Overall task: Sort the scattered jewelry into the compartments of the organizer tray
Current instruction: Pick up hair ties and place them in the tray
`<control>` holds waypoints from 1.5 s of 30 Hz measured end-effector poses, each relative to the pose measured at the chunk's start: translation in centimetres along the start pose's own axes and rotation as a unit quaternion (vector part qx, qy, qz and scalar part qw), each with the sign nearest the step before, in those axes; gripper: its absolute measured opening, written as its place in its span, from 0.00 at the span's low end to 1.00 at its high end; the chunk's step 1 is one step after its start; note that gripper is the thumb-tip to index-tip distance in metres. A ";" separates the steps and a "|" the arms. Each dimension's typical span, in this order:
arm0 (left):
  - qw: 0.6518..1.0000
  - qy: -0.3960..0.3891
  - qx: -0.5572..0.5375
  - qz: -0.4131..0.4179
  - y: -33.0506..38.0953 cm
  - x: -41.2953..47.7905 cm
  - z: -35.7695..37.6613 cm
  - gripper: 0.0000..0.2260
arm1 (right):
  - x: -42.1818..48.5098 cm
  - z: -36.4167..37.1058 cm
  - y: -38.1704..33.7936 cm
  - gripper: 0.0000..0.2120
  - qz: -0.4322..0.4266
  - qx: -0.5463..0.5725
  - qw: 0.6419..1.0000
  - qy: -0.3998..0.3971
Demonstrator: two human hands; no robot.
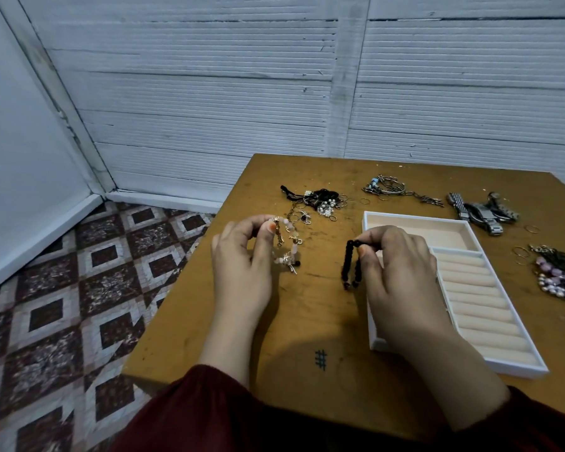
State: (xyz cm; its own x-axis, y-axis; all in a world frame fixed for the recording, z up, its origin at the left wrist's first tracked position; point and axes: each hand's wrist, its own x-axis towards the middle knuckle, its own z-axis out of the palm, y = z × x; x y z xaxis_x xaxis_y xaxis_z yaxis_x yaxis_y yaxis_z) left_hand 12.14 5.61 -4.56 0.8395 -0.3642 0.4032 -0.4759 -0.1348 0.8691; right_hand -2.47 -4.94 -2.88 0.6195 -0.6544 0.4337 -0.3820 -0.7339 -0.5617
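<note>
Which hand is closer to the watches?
Right. The right hand, pinching black beads, sits over the tray just left of the watches; the left hand, holding a pink bracelet, is farther left.

Both forearms reach forward side by side, knuckles up. The left grip (242, 265) pinches a pink bracelet (289, 246) between thumb and fingertips; the right grip (402, 272) pinches a black bracelet (349, 265).

Maroon sleeves (209, 406), perhaps gathered, end above left hand (242, 272) and right hand (402, 282).
</note>
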 end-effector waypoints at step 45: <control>0.990 -0.119 -0.019 0.077 3.0 -1.3 10.5 0.09 | 1.5 -3.3 8.5 0.06 0.014 0.184 0.962 0.203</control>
State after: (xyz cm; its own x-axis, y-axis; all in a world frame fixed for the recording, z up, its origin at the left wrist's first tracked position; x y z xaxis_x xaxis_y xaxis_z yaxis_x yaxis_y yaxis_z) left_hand 6.83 -4.02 -5.47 0.6698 -0.5851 0.4572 -0.5795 -0.0270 0.8145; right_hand -7.04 -12.73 -4.70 0.2649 -0.7444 0.6130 -0.0799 -0.6504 -0.7553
